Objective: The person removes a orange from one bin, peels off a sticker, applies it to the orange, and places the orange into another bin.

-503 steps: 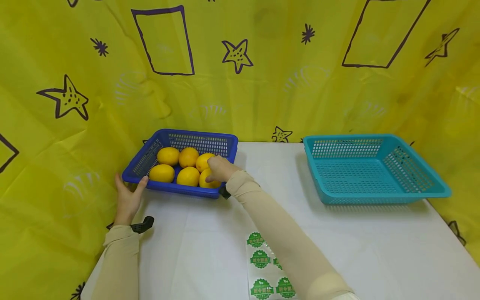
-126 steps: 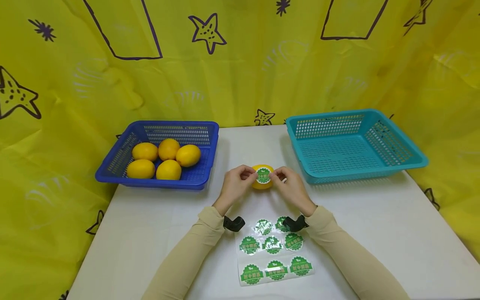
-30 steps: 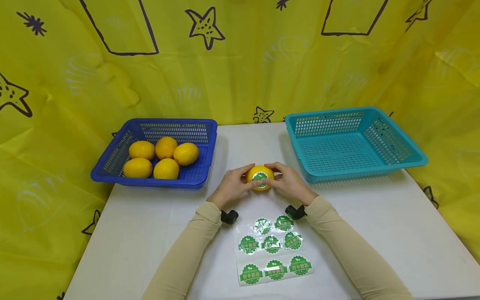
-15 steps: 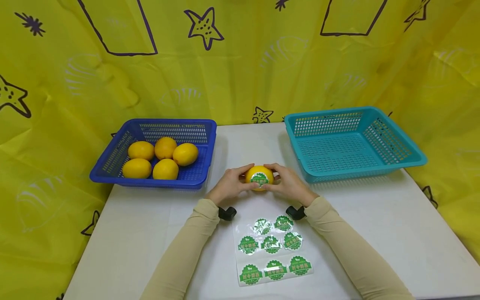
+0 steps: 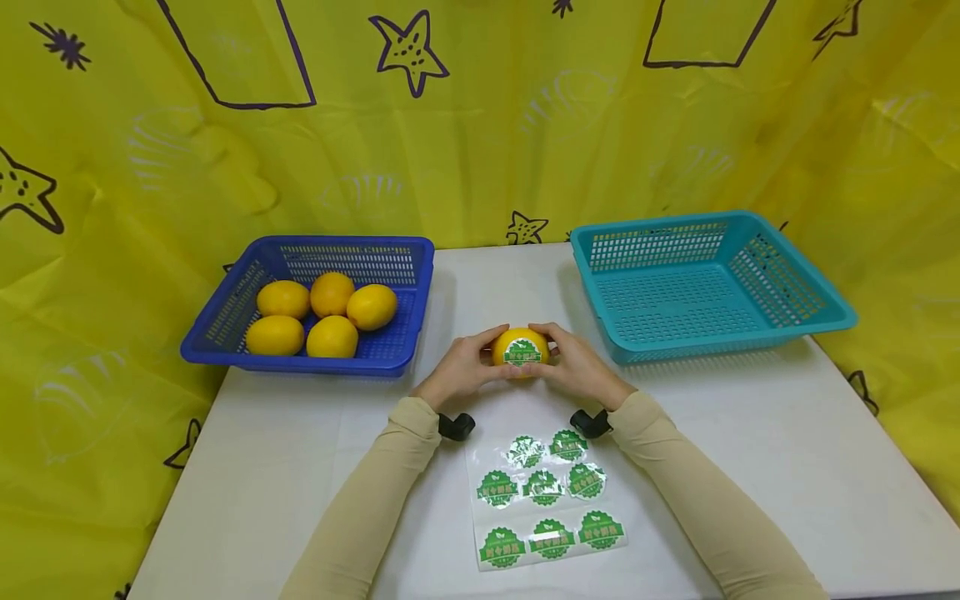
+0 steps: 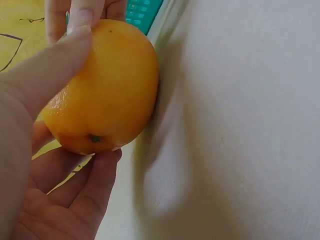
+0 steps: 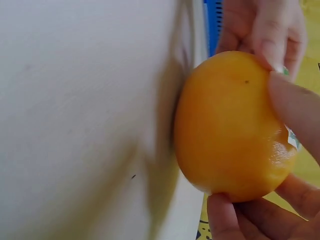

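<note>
Yellow cloth [image 5: 480,125] printed with dark stars and outlined shapes hangs behind and to both sides of a white counter [image 5: 750,467]. On the counter's far right stands a teal basket [image 5: 817,321] with slotted walls, and on its far left a blue basket [image 5: 405,350] of the same kind, which holds five oranges [image 5: 318,310] lying close together. Two arms in beige sleeves [image 5: 375,500] reach in from the near edge, each with a small black device at the wrist. Between them, near the front of the counter, lies a clear sticker sheet [image 5: 543,500] bearing round green stickers in rows. Beyond the sheet, at the middle of the counter between the two baskets, the left hand [image 5: 459,371] and the right hand [image 5: 579,371] grip an orange [image 5: 520,343] from either side, fingers and thumbs curled round it. The left wrist view shows the fruit [image 6: 107,90] touching the counter while the fingers wrap it; the right wrist view shows the same from the other side [image 7: 230,130]. A green sticker [image 5: 522,354] sits on the face of the held orange that is turned toward the person, between the two thumbs.
</note>
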The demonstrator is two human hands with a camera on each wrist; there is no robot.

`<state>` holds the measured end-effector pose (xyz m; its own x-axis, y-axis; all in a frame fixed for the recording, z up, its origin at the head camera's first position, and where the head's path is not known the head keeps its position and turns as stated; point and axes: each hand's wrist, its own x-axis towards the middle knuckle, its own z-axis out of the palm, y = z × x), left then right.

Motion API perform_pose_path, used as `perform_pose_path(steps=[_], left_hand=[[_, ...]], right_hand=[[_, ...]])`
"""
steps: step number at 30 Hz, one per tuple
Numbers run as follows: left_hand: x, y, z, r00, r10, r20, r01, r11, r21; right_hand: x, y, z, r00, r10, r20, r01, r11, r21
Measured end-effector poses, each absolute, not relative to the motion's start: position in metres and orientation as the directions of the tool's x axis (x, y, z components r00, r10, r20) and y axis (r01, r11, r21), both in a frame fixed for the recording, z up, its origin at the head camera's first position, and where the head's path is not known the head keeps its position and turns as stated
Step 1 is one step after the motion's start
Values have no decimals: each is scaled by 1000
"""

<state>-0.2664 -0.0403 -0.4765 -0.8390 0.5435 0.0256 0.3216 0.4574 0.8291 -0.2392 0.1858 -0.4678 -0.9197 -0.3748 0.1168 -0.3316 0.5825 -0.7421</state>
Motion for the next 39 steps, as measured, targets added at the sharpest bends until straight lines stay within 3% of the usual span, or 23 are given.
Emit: perform_pose_path(steps=[17,25,32,39], left_hand=[[-266,-42,-482,-868,496,24,263,418,869],[-269,-48,-485,-841,540,15,214,308,927],[-266,-48,-479,-824,567,-5,159,238,958],[-265,-36,-481,-890,456,16,203,363,909]], right_hand=[[-242,189,-471,-923,-374,95,-267,439,-858],[-247,199,-477,-916,-397,53,-179,286,-941],[-246,201,-477,-916,-402,17,-137,274,-952],[-245,192,-477,-956,-294,-3,-99,333,-938]])
